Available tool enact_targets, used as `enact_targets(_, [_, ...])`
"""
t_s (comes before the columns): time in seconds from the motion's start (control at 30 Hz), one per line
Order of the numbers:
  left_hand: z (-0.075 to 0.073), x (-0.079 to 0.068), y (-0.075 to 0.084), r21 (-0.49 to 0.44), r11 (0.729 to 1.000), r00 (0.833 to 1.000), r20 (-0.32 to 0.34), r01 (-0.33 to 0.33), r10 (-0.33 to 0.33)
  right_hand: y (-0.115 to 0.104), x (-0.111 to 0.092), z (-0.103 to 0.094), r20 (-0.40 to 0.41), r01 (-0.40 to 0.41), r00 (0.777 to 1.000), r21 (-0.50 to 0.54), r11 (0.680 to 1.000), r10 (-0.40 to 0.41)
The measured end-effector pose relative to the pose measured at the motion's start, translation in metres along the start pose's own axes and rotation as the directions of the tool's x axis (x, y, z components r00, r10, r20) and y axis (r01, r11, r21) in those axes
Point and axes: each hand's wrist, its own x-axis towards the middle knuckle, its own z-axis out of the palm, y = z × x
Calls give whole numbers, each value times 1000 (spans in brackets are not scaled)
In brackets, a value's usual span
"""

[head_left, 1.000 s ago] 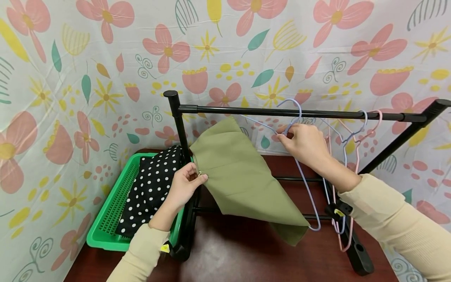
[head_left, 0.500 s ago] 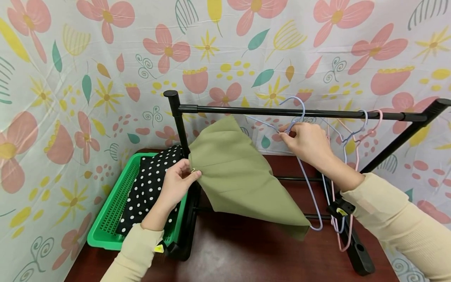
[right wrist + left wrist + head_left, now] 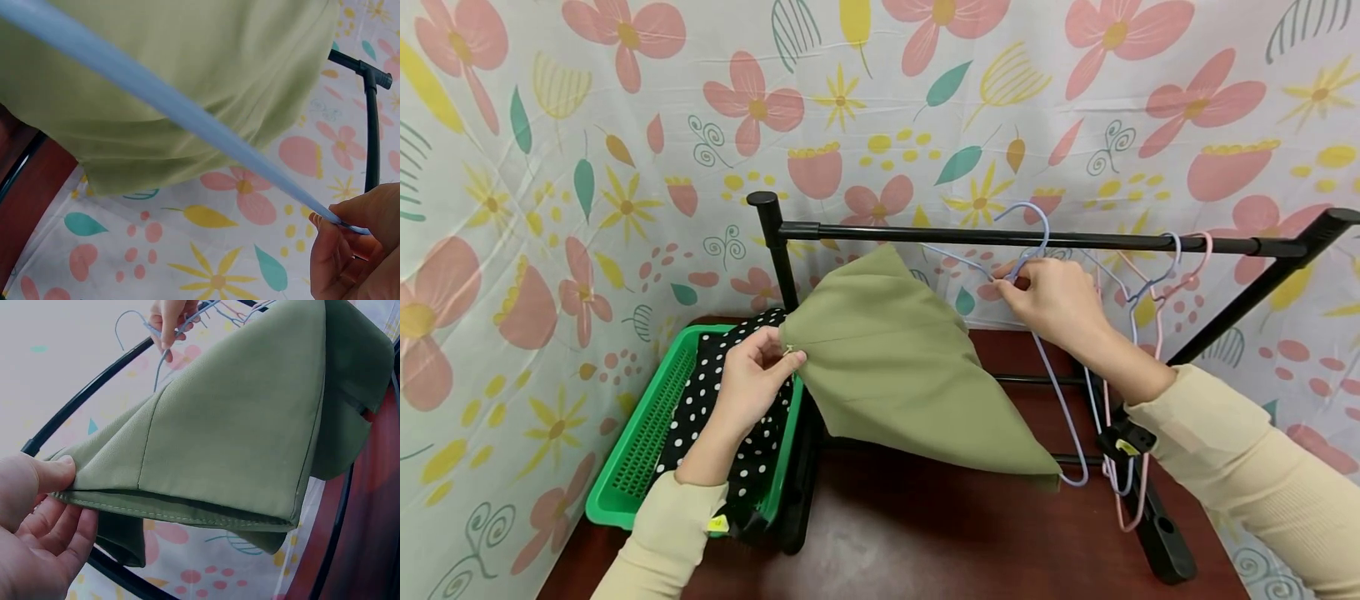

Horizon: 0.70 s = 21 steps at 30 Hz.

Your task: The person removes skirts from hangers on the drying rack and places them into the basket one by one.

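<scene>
My left hand (image 3: 747, 379) pinches the edge of an olive-green skirt (image 3: 880, 358) between thumb and fingers, beside a small metal fastening. In the left wrist view, the skirt (image 3: 231, 419) has a stitched edge gaping slightly. My right hand (image 3: 1056, 300) pinches a lavender-blue hanger (image 3: 1051, 375) just below its hook, which rises above the black rail. The skirt spreads from my left hand to the hanger's lower right corner and hides the hanger's bottom bar. Close to the right wrist camera, the hanger's arm (image 3: 187, 122) crosses in front of the skirt.
A black garment rack (image 3: 925, 236) spans the reddish-brown table (image 3: 925, 542). Blue (image 3: 1133, 333) and pink hangers (image 3: 1159, 350) hang at its right. A green basket (image 3: 613, 508) holds black polka-dot cloth (image 3: 707, 392) at left. Floral fabric (image 3: 880, 100) lines the back.
My left hand has moved left and slightly up, drawing the skirt's edge out over the basket. The skirt's lower flap has risen. My right hand and the hanger have shifted slightly up and right.
</scene>
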Motion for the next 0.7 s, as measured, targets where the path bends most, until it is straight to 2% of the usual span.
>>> enact_targets(0.17, [-9,1,3,15,1000,1000,-22,-6,6,1,0,1,-8,13,1000,-3,1000,-13])
enact_targets(0.4, [-22,3,11,11,1000,995,-97,-9,9,4,-1,2,-32,10,999,-20,1000,-11])
enact_targets(0.7, [-35,5,16,-43,998,984,-174,-41,33,6,-2,3,-49,14,999,-36,999,-15])
